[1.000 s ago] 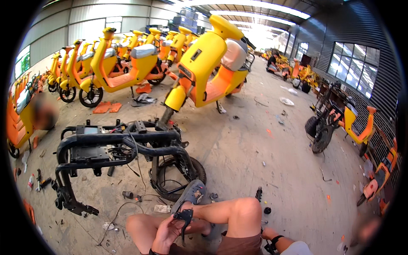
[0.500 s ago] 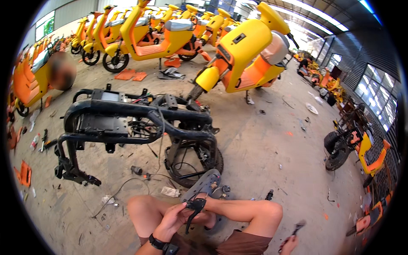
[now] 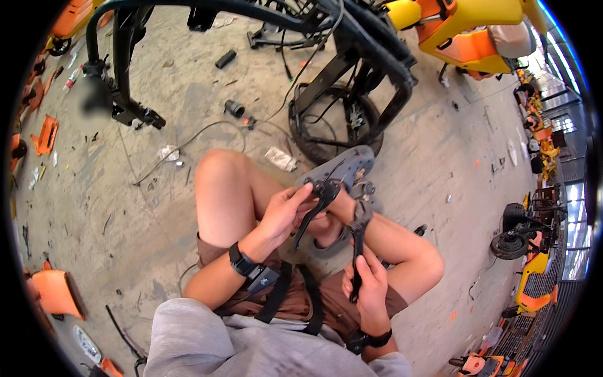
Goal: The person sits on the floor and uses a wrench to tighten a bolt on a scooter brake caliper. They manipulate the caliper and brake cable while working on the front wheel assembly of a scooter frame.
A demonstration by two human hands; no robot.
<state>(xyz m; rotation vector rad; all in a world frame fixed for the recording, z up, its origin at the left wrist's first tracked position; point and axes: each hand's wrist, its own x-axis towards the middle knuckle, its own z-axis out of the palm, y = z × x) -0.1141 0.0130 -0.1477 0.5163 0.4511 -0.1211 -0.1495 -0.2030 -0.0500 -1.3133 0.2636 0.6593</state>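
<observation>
My left hand [image 3: 284, 217] is closed around a black brake lever [image 3: 322, 198], pinching its mount end between thumb and fingers while the lever blade points down toward my lap. In my right hand [image 3: 369, 284] is a dark adjustable wrench [image 3: 358, 235], gripped by its handle with the jaw end up. The wrench head is to the right of the brake lever, close to it but apparently apart. Both hands are above my crossed legs, in front of a grey clog [image 3: 342, 164] on my foot.
A black scooter frame [image 3: 251, 16] with a wheel [image 3: 339, 151] stands ahead. A cable [image 3: 207, 129], a black cylindrical part [image 3: 234, 108] and crumpled white paper [image 3: 280, 159] lie on the floor. Orange panels [image 3: 58, 294] are at the left; yellow scooters [image 3: 471, 41] stand far right.
My right hand has brought the wrench in from the lower right to beside the brake lever. The view has tilted downward. My left hand still holds the lever.
</observation>
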